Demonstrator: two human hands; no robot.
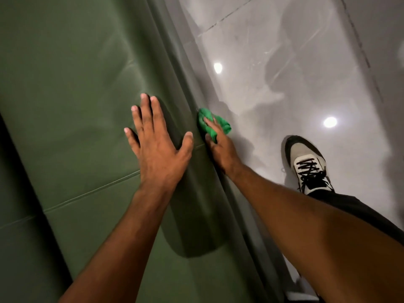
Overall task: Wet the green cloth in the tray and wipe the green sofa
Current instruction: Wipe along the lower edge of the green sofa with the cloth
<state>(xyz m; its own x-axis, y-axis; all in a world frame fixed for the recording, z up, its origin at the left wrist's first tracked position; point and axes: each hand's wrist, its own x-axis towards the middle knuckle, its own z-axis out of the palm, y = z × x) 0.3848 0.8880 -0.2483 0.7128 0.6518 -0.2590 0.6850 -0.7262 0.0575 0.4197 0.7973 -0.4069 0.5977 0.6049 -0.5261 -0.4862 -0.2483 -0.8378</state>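
The green sofa [72,101] fills the left half of the head view, its dark green leather seat running up and down the frame. My left hand [156,145] lies flat on the seat cushion near its front edge, fingers spread, holding nothing. My right hand [219,147] presses a bright green cloth [213,123] against the sofa's front face, just below the cushion edge. The cloth is bunched under my fingers and sticks out past them. No tray is in view.
Glossy grey floor tiles [295,73] cover the right half, with ceiling lights reflected in them. My shoe [306,165] with black laces stands on the floor at right, a dark trouser leg above it. A dark gap [13,171] runs along the sofa's left side.
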